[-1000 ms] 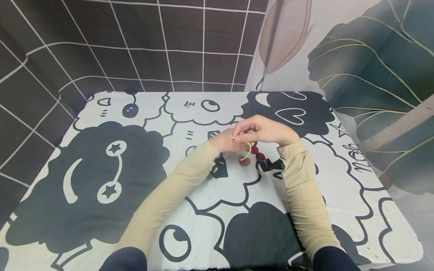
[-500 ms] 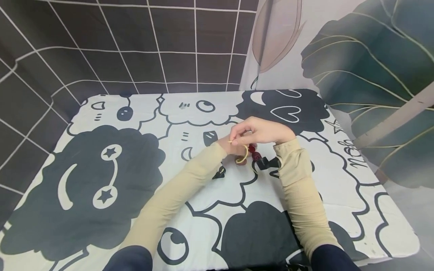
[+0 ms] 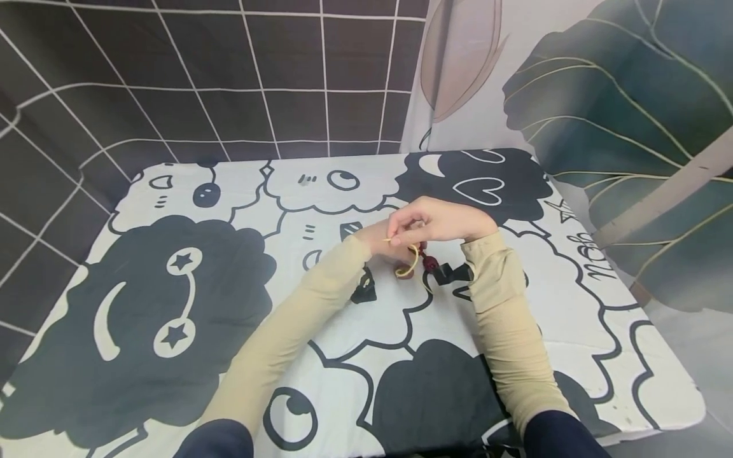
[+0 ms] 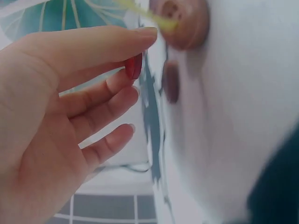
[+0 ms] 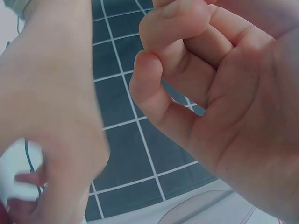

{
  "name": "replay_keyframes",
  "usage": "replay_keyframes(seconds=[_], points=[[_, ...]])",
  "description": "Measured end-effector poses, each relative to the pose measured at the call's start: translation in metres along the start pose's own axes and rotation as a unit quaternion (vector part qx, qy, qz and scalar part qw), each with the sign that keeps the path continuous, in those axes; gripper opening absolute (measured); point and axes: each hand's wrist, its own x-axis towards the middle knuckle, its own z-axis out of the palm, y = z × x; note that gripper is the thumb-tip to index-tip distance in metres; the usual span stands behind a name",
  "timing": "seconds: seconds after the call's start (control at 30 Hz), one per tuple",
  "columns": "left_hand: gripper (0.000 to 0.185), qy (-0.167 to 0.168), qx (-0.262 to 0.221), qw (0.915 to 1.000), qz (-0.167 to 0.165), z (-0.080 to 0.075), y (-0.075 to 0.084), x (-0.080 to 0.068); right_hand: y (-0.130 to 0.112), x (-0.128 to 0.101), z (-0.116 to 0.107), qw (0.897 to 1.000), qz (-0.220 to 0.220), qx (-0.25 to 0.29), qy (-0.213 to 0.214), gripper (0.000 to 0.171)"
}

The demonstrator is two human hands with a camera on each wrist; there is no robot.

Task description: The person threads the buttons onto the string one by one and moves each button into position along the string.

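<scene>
My left hand (image 3: pixel 379 239) pinches a red button (image 4: pixel 134 67) between thumb and index finger, the other fingers loosely bent. Just beyond the thumb tip, a brown button (image 4: pixel 195 28) with small holes hangs near the cloth, a yellow cord (image 4: pixel 145 14) at its holes. In the head view the same cord curls down to that brown button (image 3: pixel 404 273). My right hand (image 3: pixel 445 220) is above and beside the left, pinching the cord's upper end with thumb and index finger. A dark red button (image 3: pixel 430 263) lies on the cloth to the right of the left hand.
A cloth (image 3: pixel 343 388) printed with black and white cartoon figures covers the table. Behind it hangs a dark curtain (image 3: pixel 275 70) with white grid lines. Leaf-patterned fabric (image 3: pixel 607 127) is at the right.
The head view has shifted slightly. My left hand has moved slightly right over the cloth and now covers more of the red button. My right hand keeps its pinch on the cord.
</scene>
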Motion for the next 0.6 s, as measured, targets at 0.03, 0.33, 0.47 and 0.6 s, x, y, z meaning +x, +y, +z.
replay_keyframes(seconds=[0.03,0.33,0.47,0.6], points=[[0.023,0.016,-0.013,0.9994,0.028,-0.012,0.025,-0.032,0.000,0.000,0.000,1.000,0.001,0.003,0.001,0.009],[0.022,0.097,0.111,0.9841,0.099,-0.049,0.029,-0.084,0.002,0.002,0.001,1.000,0.015,0.014,0.000,0.008],[0.024,0.121,0.147,0.9733,0.128,-0.059,0.017,-0.093,0.004,0.003,0.002,0.999,0.029,0.020,-0.005,0.010],[0.029,0.145,0.134,0.9700,0.142,-0.070,0.015,-0.108,0.004,0.003,0.002,0.999,0.041,0.028,-0.002,0.011]])
